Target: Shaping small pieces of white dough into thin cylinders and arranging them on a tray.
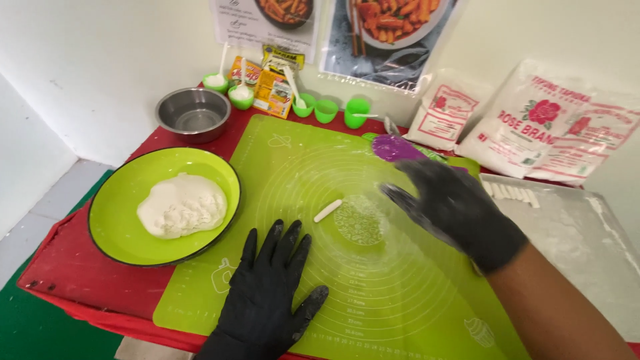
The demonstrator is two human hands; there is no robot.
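Two black-gloved hands, left [270, 293] and right [453, 210], spread open and empty over a lime-green silicone mat [373, 293] on a red worktop [80, 273]. A small white dough stick [327, 211] lies between them. Beyond, a green bowl [120, 233] holds dough, against white walls [100, 60].

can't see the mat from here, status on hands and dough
Left hand flat on green mat, empty. Right hand open, hovering. Small dough stick lies between them, untouched.
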